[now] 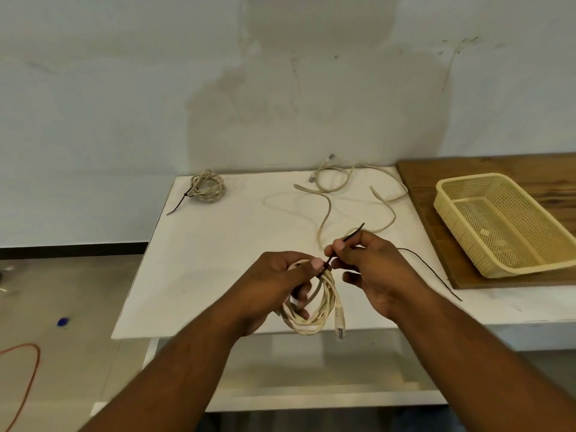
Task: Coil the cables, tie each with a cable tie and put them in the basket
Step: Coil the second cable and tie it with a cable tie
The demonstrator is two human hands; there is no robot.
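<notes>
My left hand grips a coiled cream cable over the table's front edge, its plug hanging down at the right. A black cable tie wraps the top of the coil, and my right hand pinches the tie's free tail, which sticks up and to the right. A tied cream coil with a black tie tail lies at the back left. A loose, uncoiled cream cable sprawls across the back of the table. The yellow mesh basket stands at the right with nothing in it.
The white table meets a wooden board that carries the basket. A spare black cable tie lies between my right hand and the board. An orange cord and a small blue object lie on the floor at the left.
</notes>
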